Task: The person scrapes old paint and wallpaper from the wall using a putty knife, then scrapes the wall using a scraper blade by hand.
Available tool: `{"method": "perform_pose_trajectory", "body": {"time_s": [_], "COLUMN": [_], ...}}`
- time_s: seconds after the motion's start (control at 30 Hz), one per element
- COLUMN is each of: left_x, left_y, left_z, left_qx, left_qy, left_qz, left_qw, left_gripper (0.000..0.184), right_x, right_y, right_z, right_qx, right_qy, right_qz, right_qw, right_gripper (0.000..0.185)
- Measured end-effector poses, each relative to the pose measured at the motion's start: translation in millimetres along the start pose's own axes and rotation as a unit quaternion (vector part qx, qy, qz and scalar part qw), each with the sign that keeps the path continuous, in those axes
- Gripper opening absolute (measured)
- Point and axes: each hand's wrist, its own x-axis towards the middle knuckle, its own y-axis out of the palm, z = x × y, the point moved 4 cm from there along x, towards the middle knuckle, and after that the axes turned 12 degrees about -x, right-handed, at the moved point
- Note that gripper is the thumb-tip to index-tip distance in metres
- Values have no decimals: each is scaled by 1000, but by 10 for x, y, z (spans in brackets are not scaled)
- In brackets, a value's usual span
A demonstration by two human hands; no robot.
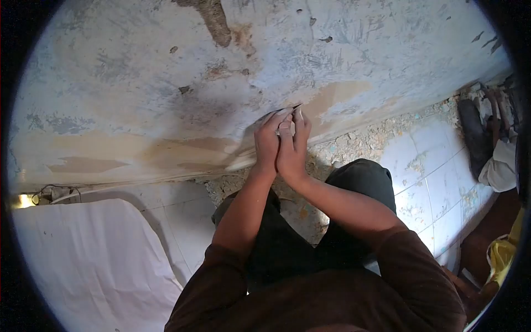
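Observation:
My left hand (266,138) and my right hand (293,145) are pressed together, side by side, low on the patchy plastered wall (166,94). Fingers of both hands are curled round a thin, dark-edged scraper blade (297,105), whose tip shows just above the fingertips against the wall. Its handle, if any, is hidden inside the hands. Beside the blade, to the right, lies a smooth tan patch of the wall.
Plaster crumbs (359,141) lie along the foot of the wall on the tiled floor (437,171). A white sheet (88,260) is at the lower left, near a lit lamp (25,201) and cable. Dark objects and a white cloth (500,166) stand at the right, above a yellow bag (500,257).

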Motion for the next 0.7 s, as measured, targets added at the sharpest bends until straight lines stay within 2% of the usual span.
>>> {"method": "perform_pose_trajectory", "body": {"time_s": [0.1, 0.17, 0.23, 0.3, 0.33, 0.5, 0.57, 0.63, 0.7], "left_x": [-19, -52, -59, -18, -50, -51, -30, -32, -13], "left_y": [8, -49, 9, 50, 55, -57, -5, -20, -43], "left_z": [-41, -81, -50, 16, 126, -159, -118, -133, -203], "left_qx": [-1, -25, -55, -2, -24, -40, -31, -22, 4], "left_qy": [-11, -57, -97, 32, -17, -36, 19, -5, 52], "left_qz": [19, 3, -4, -7, 4, -21, -37, -29, -10], "left_qw": [1000, 998, 994, 999, 1000, 998, 999, 999, 999], "left_gripper": [24, 25, 25, 26, 25, 23, 23, 24, 25], "right_x": [-6, -16, -27, -13, -35, -49, 1, -12, -6], "right_y": [-42, -68, -45, 13, 8, -42, -40, -36, -57], "right_z": [41, 93, 85, -52, -38, 159, 76, 74, 100], "right_qx": [-8, 9, 30, -13, -1, 28, 18, 56, -12], "right_qy": [-12, -13, 33, 13, 20, -23, 2, 18, -22], "right_qz": [10, 27, 22, -6, 4, 45, 18, 11, 28], "right_qw": [1000, 1000, 999, 1000, 1000, 998, 1000, 998, 999], "right_gripper": [56, 56, 56, 56, 56, 56, 56, 55, 54]}}
